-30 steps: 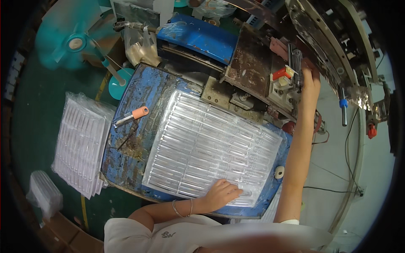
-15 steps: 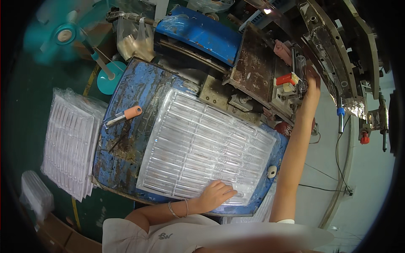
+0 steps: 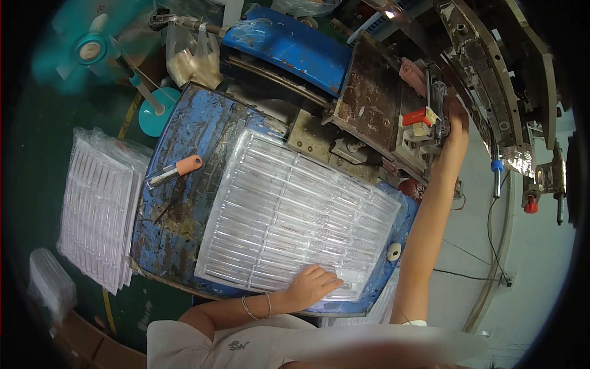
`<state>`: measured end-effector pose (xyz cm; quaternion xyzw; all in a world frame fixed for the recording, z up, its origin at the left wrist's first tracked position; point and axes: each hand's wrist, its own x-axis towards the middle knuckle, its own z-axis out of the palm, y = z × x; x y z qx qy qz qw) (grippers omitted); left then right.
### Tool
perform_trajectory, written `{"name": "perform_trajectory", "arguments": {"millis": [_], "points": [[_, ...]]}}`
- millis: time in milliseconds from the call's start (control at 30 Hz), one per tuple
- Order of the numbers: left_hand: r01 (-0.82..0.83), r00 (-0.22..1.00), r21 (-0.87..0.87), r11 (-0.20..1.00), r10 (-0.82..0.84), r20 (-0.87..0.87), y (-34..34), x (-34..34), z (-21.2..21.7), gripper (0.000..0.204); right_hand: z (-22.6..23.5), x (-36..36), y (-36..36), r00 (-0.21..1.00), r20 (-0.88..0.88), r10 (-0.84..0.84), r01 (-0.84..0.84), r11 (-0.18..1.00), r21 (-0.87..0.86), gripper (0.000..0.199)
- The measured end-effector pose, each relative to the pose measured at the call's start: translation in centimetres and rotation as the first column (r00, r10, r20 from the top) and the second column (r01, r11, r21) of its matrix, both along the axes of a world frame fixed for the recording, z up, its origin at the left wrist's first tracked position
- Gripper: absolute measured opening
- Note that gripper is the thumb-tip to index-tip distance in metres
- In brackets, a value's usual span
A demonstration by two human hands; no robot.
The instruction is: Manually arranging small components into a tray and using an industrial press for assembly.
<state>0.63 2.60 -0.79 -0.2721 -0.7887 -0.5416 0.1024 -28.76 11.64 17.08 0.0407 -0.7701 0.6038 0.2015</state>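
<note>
Clear plastic tray (image 3: 246, 215) on blue counter (image 3: 184, 129), left hand (image 3: 310, 286) atop its six o'clock edge, fingers slightly apart; right hand (image 3: 456, 123) at machine (image 3: 370, 98), two o'clock, fingers mostly hidden, grip unclear.

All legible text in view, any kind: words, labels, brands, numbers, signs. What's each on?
White shirt: short dark lettering on the front; visible, but I won't copy it out.
Clear plastic tray: a small dark line of print near the middle; too small and blurred to read.
I can make out no other text.
</note>
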Motion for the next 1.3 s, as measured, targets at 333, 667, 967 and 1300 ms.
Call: {"name": "perform_trajectory", "arguments": {"millis": [333,667,967,1300], "points": [[0.039,0.999,-0.022,0.999,-0.038,0.035,-0.1,0.3,-0.2,0.029,0.3,0.4,-0.9,0.997,-0.065,-0.037,0.045,0.992,0.121,0.035],[0.067,0.996,-0.010,0.998,-0.067,0.058,-0.1,0.1,-0.1,0.030,0.3,0.0,-0.6,0.994,-0.095,-0.047,0.062,0.986,0.155,0.034],[0.005,1.000,0.002,1.000,-0.005,0.029,0.1,0.1,-0.1,0.028,0.2,0.2,-0.8,0.992,-0.120,-0.037,0.060,0.979,0.194,0.033],[0.025,0.999,-0.011,1.000,-0.025,-0.025,0.2,0.3,-0.1,0.026,-0.3,9.0,6.0,0.978,-0.126,-0.168,0.181,0.978,0.099,0.026]]}}
